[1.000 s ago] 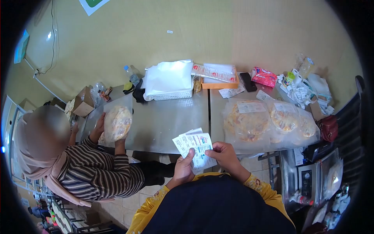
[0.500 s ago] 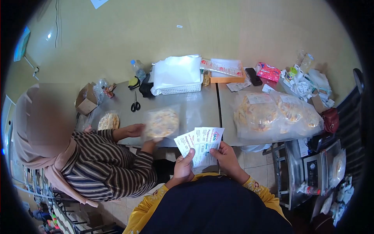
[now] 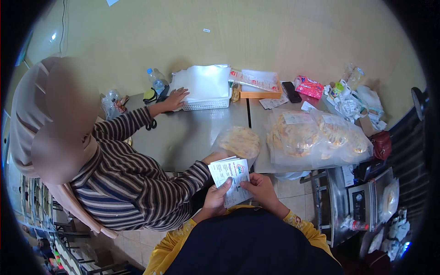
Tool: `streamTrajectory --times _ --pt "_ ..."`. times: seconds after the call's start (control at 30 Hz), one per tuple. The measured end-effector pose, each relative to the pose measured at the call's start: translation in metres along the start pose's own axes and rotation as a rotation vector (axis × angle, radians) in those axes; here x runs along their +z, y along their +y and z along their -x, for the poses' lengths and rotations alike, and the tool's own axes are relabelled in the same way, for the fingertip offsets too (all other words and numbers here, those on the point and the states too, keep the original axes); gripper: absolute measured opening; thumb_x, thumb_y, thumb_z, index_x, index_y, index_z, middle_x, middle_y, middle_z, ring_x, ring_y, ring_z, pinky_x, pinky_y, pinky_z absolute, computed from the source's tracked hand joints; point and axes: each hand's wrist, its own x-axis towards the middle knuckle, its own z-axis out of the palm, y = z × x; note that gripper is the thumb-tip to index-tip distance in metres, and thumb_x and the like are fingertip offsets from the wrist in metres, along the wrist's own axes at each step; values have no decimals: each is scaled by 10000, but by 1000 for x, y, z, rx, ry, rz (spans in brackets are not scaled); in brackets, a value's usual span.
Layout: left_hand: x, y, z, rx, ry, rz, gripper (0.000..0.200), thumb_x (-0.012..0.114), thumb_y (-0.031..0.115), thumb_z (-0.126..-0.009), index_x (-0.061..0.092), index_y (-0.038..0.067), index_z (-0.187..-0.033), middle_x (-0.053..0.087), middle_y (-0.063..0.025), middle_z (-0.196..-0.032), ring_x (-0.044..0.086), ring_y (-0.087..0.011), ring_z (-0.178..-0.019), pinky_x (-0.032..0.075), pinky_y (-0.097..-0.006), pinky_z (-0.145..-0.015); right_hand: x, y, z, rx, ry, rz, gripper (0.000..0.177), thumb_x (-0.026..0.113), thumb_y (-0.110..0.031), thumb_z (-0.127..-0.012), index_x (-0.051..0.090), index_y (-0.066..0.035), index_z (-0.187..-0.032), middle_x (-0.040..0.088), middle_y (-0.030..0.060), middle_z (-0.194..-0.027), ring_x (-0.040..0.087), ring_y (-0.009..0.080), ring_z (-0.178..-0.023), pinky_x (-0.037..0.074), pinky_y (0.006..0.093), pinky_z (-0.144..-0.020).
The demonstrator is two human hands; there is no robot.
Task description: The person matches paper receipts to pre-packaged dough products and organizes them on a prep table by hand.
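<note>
In front of my body I hold a small stack of printed labels [image 3: 233, 179], white with the word Pepperoni and a colourful logo. My left hand [image 3: 214, 198] is closed on their lower left side, thumb on top. At the right edge, my right hand [image 3: 263, 189] pinches them between thumb and fingers. Just beyond the labels is a bagged pizza [image 3: 239, 141], held by a co-worker in a striped top whose near hand is partly hidden by the labels. The co-worker's other hand [image 3: 176, 99] reaches to a white basket [image 3: 205, 105] with white sheets on it.
Several bagged pizzas [image 3: 298, 135] lie on the right of the table [image 3: 178, 137]. Along the wall are a water bottle [image 3: 156, 82], an orange tray [image 3: 261, 95], a phone [image 3: 291, 92] and a pink packet [image 3: 309, 87]. A metal appliance [image 3: 362, 201] stands at lower right.
The labels, fanned out before, are now gathered into a tighter stack. The co-worker has leaned in, moved the bagged pizza right towards me and stretched the other hand to the basket.
</note>
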Motion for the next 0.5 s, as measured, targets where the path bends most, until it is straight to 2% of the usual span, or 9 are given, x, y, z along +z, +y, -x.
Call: streamTrajectory --times 0.03,0.13,0.23,0.33,0.43,0.5 --pt "0 -2 -6 -34 -7 38 295 513 212 -906 521 24 -1134 608 -101 -1027 592 -229 -934 467 -391 -838 -5 -2 -2 13 2 38 127 616 -61 -811 599 22 -906 630 43 -762 558 71 -673 444 217 -613" --pt "0 -13 -14 -93 56 94 309 501 231 -911 509 24 -1141 606 -109 -1021 594 -235 -927 467 -403 -840 -24 -3 -5 8 15 413 137 644 -80 -798 610 12 -894 636 50 -774 569 75 -714 466 236 -639" --pt "-1 -22 -12 -126 127 38 324 500 236 -912 494 16 -1149 602 -124 -1027 597 -245 -921 473 -404 -833 -36 5 -8 98 -87 432 158 654 -111 -789 609 -4 -897 629 37 -774 567 81 -700 471 248 -626" --pt "-20 -35 -13 -169 208 55 333 502 243 -912 495 -3 -1137 600 -132 -1028 599 -254 -920 481 -398 -824 -47 52 -20 105 -144 250 150 643 -132 -800 607 -16 -889 622 25 -787 564 88 -676 473 248 -604" --pt "-30 -41 -6 -51 369 -47 330 522 243 -904 515 -15 -1109 607 -119 -1008 598 -237 -916 486 -383 -812 -48 64 -31 416 -255 133 149 641 -142 -803 586 -30 -885 620 39 -806 569 106 -655 474 248 -592" --pt "-42 -47 4 14 458 -95 317 533 241 -902 540 -15 -1089 611 -96 -986 588 -198 -901 476 -348 -800 -47 68 -40 597 -260 -4 145 645 -150 -801 583 -36 -866 596 34 -738 550 110 -596 453 257 -520"
